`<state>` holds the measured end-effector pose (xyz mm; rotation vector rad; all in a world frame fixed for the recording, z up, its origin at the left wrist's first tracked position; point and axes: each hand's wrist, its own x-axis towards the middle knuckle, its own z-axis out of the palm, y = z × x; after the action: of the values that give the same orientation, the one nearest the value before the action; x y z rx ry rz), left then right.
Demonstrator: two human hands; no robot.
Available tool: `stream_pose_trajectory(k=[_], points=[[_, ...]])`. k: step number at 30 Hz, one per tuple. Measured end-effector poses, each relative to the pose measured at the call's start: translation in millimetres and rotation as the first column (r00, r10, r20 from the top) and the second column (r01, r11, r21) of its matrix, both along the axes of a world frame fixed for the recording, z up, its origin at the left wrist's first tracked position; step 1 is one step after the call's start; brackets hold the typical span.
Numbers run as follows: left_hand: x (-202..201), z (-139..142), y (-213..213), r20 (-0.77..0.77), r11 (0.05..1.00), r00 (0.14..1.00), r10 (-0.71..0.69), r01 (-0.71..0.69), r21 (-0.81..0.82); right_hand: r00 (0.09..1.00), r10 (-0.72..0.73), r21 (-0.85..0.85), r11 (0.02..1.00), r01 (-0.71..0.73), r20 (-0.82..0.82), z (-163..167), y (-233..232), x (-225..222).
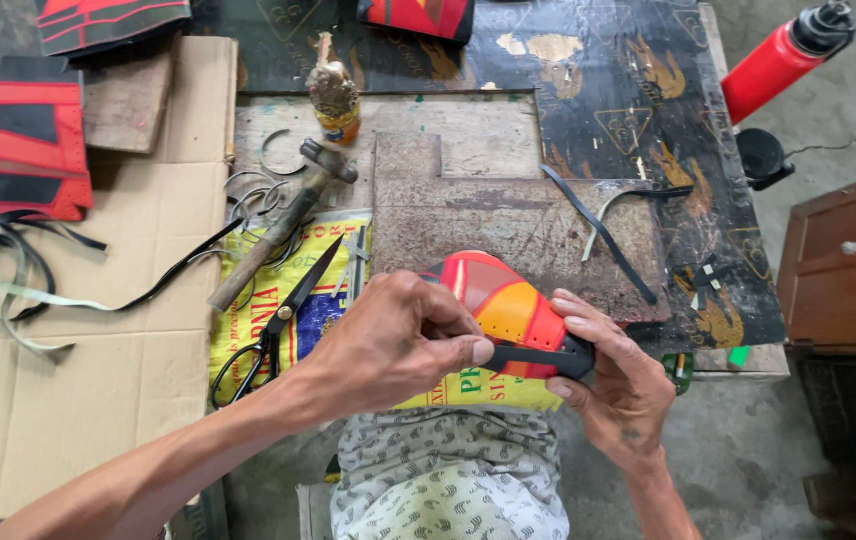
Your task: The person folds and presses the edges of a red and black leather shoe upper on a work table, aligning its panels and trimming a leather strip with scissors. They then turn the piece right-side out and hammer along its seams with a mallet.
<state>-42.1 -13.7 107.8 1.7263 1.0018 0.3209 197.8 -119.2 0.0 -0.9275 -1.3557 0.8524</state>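
Observation:
Both of my hands hold a red, orange and black shoe upper piece (501,303) just above the near edge of the workbench. My left hand (388,345) pinches its left side, thumb pressing along a black strip (538,358) at its lower edge. The right hand (616,375) wraps the piece's right end, fingers over the black edging. Black scissors (278,320) lie shut on a yellow printed bag (293,310) just left of my left hand.
A wooden-handled hammer (278,228), a glue-caked bottle (335,95), wire rings and black strips (598,230) lie on the rusty work plate (508,225). Red and black cut pieces (13,135) rest on cardboard at left. At right stand a red bottle (773,65) and a wooden cabinet (848,270).

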Motion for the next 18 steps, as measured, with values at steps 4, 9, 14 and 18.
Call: stream_pose_trajectory(k=[4,9,14,18], points=[[-1.0,-0.2,-0.6,0.057,0.998,0.998,-0.020,0.023,-0.064,1.000,0.021,-0.036,0.999,-0.022,-0.010,-2.4,-4.6,3.3],[0.2,1.3,0.7,0.000,0.999,1.000,-0.008,0.008,-0.045,1.000,0.025,-0.023,0.999,-0.025,-0.015,-4.9,-7.3,1.3],[1.8,-2.0,2.1,-0.016,1.000,1.000,0.007,-0.007,0.015,1.000,0.013,-0.053,0.999,-0.013,0.005,-4.4,-7.7,1.5],[3.4,-6.1,1.5,-0.007,0.996,1.000,-0.008,0.009,0.086,0.999,0.027,-0.031,0.999,-0.027,0.025,-2.0,-7.3,0.4]])
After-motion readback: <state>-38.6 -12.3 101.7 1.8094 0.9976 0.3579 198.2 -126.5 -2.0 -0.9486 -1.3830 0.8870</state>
